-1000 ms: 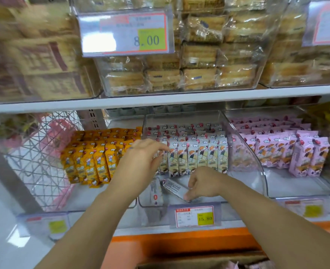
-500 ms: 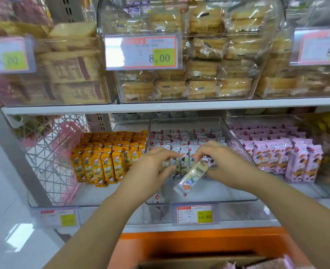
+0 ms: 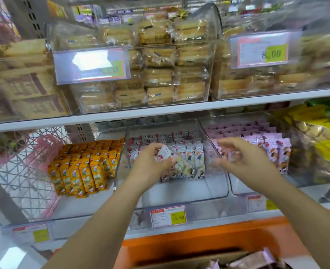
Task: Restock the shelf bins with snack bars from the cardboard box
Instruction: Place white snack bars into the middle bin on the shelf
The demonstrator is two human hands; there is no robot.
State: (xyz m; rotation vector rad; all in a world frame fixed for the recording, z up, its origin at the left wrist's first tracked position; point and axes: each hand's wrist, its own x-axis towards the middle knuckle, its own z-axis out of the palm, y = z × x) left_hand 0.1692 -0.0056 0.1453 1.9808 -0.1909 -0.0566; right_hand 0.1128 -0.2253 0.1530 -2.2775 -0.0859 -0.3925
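The middle clear bin (image 3: 214, 191) on the lower shelf holds rows of upright white snack bars (image 3: 191, 152). My left hand (image 3: 150, 164) is inside this bin and grips one white snack bar (image 3: 166, 152), which is tilted against the front row. My right hand (image 3: 245, 158) is blurred. It hovers with loosely curled fingers over the wall between the middle bin and the right bin of pink snack bars (image 3: 273, 146), and holds nothing. The cardboard box (image 3: 195, 259) shows at the bottom edge with pink packets (image 3: 257, 259) in it.
A left bin holds yellow snack bars (image 3: 82, 167). A pink wire basket (image 3: 24, 167) stands far left. Clear bins of wrapped cakes (image 3: 156, 74) fill the upper shelf. Price tags (image 3: 168, 216) hang on the bin fronts. An orange ledge (image 3: 199, 241) runs below the shelf.
My right hand picked a white bar from the bin floor, raised it to the front row, then let go and swung right. My left hand now holds the bar.
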